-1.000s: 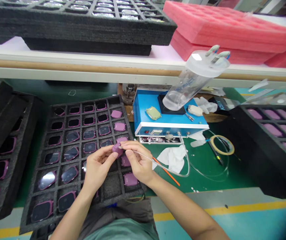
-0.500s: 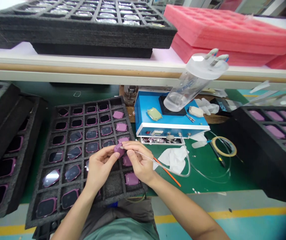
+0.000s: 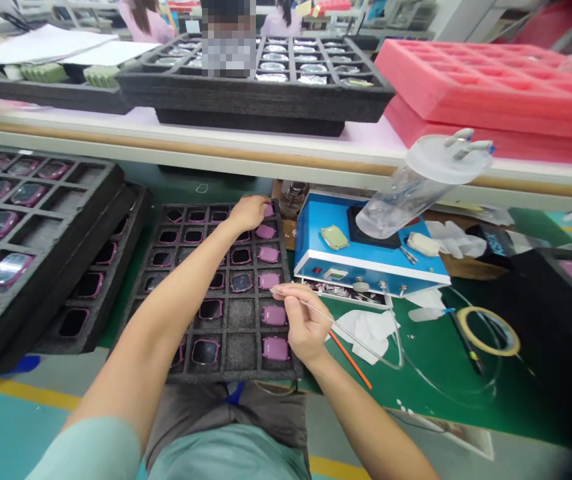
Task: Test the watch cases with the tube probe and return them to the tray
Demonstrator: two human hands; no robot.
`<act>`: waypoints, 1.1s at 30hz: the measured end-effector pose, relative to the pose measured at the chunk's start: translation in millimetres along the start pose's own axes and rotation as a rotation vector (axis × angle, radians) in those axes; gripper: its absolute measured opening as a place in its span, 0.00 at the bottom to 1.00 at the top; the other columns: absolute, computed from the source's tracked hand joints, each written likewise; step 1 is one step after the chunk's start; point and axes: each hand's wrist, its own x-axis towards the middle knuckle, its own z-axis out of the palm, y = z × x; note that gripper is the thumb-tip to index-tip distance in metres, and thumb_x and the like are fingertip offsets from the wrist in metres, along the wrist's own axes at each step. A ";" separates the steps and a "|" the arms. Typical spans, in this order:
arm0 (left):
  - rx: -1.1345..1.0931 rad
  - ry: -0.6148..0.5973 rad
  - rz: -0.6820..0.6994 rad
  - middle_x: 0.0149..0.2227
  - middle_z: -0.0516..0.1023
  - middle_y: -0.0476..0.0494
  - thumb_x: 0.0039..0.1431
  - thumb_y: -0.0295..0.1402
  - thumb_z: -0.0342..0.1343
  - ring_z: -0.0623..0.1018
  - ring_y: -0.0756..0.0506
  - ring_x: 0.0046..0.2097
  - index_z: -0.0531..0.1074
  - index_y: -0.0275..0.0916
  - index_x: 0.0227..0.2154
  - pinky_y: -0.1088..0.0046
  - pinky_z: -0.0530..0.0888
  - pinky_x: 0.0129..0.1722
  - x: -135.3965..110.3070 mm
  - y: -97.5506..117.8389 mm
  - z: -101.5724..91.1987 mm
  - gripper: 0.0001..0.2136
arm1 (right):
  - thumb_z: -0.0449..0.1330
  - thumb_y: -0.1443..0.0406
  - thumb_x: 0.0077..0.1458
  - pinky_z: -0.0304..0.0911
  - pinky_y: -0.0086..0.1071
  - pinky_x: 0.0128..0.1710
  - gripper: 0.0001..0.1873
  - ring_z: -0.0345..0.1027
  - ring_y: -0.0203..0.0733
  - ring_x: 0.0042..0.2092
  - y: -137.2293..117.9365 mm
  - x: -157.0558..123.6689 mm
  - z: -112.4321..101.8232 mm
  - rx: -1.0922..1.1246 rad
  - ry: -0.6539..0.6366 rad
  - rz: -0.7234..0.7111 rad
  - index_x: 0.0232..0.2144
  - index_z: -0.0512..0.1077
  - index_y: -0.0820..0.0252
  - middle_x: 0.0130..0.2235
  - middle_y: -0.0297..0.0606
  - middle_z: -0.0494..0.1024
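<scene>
**Right grip pinches a fine clear tube beside the pink cases**

The right grip [image 3: 306,325] is closed pen-fashion on a thin clear tube [image 3: 361,345], its tip pointing far and left; that tip sits just beside a pink-framed case [image 3: 269,281] in the right-hand column of a black foam tray [image 3: 236,377]. The left grip [image 3: 249,213] lies at the tray's far right corner, curled over a cell; whether it holds anything cannot be told, since the hand hides it. From the right grip the tube trails right across the green table [image 3: 431,373], looping up towards the front of a blue bench unit [image 3: 319,223]; white wipes [image 3: 366,333] and an orange stick [image 3: 351,360] lie close under that loop. A hold this near the tip looks sound for fine control; a light pinch should keep the tip steady, and the slack seems best left free of the wipes and stick, so nothing tugs at the tip.
</scene>
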 end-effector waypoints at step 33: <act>-1.143 0.106 -0.456 0.43 0.88 0.39 0.57 0.38 0.69 0.87 0.41 0.44 0.82 0.36 0.43 0.65 0.83 0.48 -186.7 27.0 46.3 0.14 | 0.60 0.62 0.70 0.79 0.49 0.51 0.08 0.82 0.50 0.50 0.8 2.6 -4.0 -0.094 0.019 0.127 0.43 0.79 0.53 0.43 0.42 0.84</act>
